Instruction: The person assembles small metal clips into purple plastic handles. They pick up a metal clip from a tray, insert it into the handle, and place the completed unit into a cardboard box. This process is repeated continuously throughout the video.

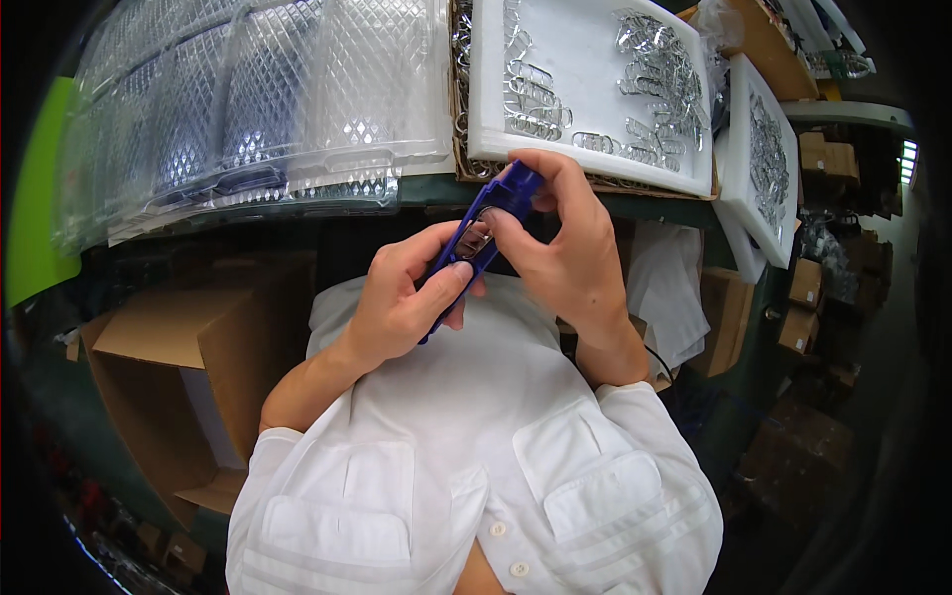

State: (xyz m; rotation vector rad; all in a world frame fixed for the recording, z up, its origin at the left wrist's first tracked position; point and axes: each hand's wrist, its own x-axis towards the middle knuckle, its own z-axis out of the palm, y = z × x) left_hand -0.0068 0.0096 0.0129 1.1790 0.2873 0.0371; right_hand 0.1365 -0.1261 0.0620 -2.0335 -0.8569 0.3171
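Note:
In front of my chest, a long, narrow blue plastic piece (519, 186) slants from lower left to upper right between both hands. My left hand (412, 288) grips its lower part, thumb on top and fingers wrapped beneath. My right hand (567, 233) closes around the upper end, with the thumb pressing near its middle. A shiny bent-wire part (475, 239) lies in the open channel of the blue piece, partly covered by both thumbs. Just beyond is a white foam tray (585, 59) holding bent wire clips (659, 64) in loose groups.
Clear plastic blister trays (372, 79) are stacked at the back left. Another white foam tray (736, 149) with metal pieces leans at the right. An open cardboard box (174, 327) stands low on the left. A white cloth or bag (666, 283) hangs beneath the table at right.

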